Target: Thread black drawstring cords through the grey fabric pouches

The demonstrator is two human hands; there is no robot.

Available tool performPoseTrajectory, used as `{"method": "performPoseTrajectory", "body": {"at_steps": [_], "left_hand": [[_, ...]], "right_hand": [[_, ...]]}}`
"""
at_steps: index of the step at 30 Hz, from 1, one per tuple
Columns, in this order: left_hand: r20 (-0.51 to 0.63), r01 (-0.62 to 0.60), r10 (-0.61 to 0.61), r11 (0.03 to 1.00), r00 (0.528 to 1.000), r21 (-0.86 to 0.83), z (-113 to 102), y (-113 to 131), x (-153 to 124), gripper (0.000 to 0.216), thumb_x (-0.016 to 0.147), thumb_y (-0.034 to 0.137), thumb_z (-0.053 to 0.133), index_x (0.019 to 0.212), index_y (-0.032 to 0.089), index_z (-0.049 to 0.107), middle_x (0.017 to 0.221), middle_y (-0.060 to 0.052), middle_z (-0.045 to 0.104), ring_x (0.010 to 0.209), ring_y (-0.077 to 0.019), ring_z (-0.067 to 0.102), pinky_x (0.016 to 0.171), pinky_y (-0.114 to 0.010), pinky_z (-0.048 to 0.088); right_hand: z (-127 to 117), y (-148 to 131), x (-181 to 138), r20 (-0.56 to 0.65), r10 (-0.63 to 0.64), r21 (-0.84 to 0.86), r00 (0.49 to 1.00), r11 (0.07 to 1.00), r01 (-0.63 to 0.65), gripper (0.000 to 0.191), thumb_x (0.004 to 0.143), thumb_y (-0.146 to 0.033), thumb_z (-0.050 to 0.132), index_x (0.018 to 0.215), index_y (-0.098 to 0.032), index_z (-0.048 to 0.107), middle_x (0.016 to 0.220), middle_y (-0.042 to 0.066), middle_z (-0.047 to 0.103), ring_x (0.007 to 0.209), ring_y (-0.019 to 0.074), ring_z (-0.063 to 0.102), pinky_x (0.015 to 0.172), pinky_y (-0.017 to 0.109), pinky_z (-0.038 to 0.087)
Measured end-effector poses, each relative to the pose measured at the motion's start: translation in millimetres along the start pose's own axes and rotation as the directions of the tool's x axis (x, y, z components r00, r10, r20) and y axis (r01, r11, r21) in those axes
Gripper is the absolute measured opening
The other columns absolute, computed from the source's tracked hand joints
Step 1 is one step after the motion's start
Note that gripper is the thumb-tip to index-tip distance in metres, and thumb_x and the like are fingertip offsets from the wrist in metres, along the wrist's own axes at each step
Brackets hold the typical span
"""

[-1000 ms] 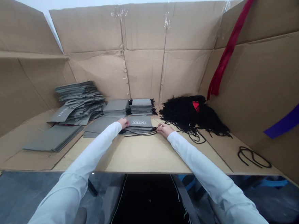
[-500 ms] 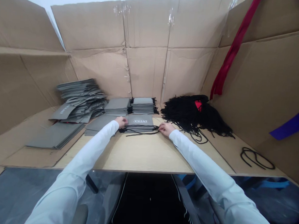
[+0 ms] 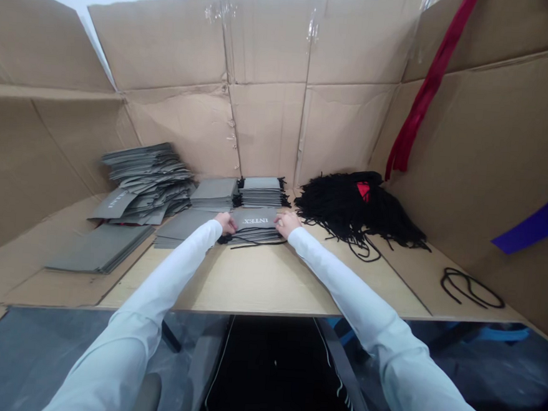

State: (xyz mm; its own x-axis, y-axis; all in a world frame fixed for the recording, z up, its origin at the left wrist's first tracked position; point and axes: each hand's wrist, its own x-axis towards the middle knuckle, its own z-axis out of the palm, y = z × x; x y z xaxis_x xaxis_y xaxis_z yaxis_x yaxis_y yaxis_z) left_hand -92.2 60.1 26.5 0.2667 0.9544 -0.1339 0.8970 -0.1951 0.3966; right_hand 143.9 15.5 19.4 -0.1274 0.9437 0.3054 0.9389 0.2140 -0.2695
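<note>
A flat grey bag [image 3: 255, 219] printed with white INTEX lettering lies on top of a small stack before me, its print upside down to me. A black cord [image 3: 257, 245] runs across the stack's front edge, with its loose end on the table. At the bag's left edge, my left hand [image 3: 226, 223] is closed, thumb and fingers together on the edge. My right hand [image 3: 288, 224] has its fingers bent over the right edge, close to the cord. The fingertips of both hands are partly hidden.
Behind stands a stack of grey bags with black cord ends [image 3: 263, 192]. More grey bags [image 3: 148, 181] pile up at left, with flat ones [image 3: 99, 249] in front. A heap of black cords [image 3: 349, 204] lies right, a loose cord [image 3: 472, 288] farther right. Cardboard walls [image 3: 265, 123] surround the table.
My right hand has moved left, from the cord beside the stack onto the bag's right edge. My left hand has shifted slightly right along the left edge.
</note>
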Motion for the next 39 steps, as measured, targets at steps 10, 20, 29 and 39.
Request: {"method": "performPoseTrajectory", "body": {"at_steps": [10,20,29,39], "left_hand": [[-0.087,-0.256,0.242,0.93,0.966,-0.262,-23.3,17.2,-6.6,0.033,0.056,0.017,0.058,0.088,0.009,0.06,0.073,-0.004,0.063,0.067,-0.0123,0.057,0.068,-0.023,0.045],[0.01,-0.247,0.247,0.967,0.969,0.068,-34.7,17.8,-40.2,0.03,0.057,0.009,0.055,0.086,0.01,0.063,0.078,-0.006,0.064,0.071,-0.0148,0.057,0.069,-0.022,0.042],[-0.119,-0.187,0.224,0.947,0.967,0.26,-53.6,-7.9,-55.2,0.028,0.064,0.012,0.047,0.088,0.014,0.064,0.085,-0.005,0.064,0.076,-0.017,0.055,0.073,-0.022,0.039],[-0.175,-0.148,0.202,0.949,0.963,0.28,-50.9,-35.0,-48.0,0.022,0.063,0.012,0.051,0.081,0.014,0.065,0.076,-0.007,0.064,0.071,-0.0155,0.054,0.073,-0.024,0.038]], "right_hand": [[7.6,-60.0,25.3,0.156,-0.279,0.035,0.947,0.96,0.277,0.035,0.07,-0.043,0.049,0.101,-0.028,0.053,0.099,0.002,0.058,0.093,0.0206,0.048,0.076,0.032,0.033],[-40.0,1.6,25.6,0.278,-0.292,0.205,0.915,0.949,0.24,0.028,0.068,-0.038,0.052,0.078,-0.016,0.066,0.057,-0.001,0.058,0.049,0.0062,0.044,0.049,0.017,0.031],[-77.0,74.7,1.3,0.401,-0.247,0.511,0.882,0.86,0.009,0.047,0.063,-0.049,0.051,0.078,-0.007,0.063,0.034,-0.007,0.031,0.034,0.0027,0.025,0.037,0.019,0.025],[-96.1,129.2,-13.8,0.5,-0.043,0.345,0.865,0.926,-0.153,0.042,0.058,-0.049,0.056,0.073,-0.01,0.065,0.044,-0.001,0.049,0.035,0.0032,0.035,0.039,0.019,0.032]]}}
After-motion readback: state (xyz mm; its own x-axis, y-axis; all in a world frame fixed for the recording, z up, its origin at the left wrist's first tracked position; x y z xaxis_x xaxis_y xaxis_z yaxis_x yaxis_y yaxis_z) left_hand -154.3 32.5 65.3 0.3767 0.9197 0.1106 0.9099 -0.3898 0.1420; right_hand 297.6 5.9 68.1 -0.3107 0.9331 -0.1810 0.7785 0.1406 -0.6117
